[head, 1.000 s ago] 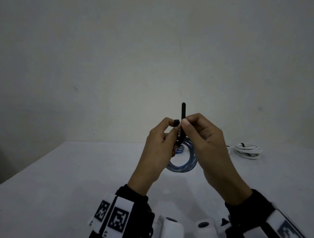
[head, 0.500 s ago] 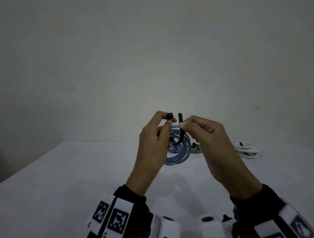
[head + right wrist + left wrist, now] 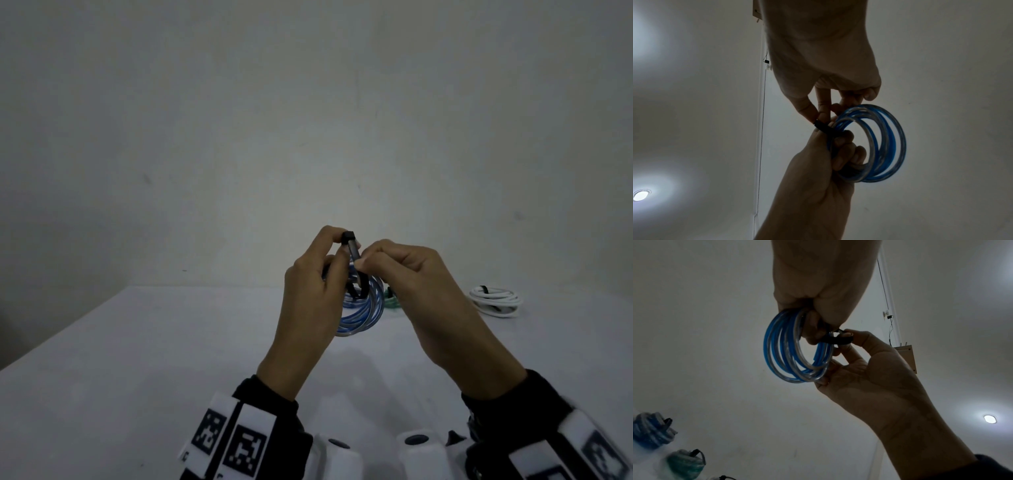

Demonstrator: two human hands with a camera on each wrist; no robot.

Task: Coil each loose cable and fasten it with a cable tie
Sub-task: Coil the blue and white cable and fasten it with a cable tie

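Both hands hold a coiled blue and clear cable up above the table. My left hand grips the coil's top, with thumb and forefinger pinching the head of a black cable tie. My right hand pinches the tie's tail, bent into a loop around the coil strands. In the left wrist view the cable tie wraps the coil between my left hand and right hand. The right wrist view shows the cable tie, the coil, my right hand and left hand.
A white coiled cable with a black tie lies on the white table at the back right. A green coil sits behind my hands. The left wrist view shows a blue and white bundle and the green coil, both tied.
The tie's tail stood upright a second ago; my right hand has bent it over towards the head held by my left hand. Both hands rose slightly with the coil.
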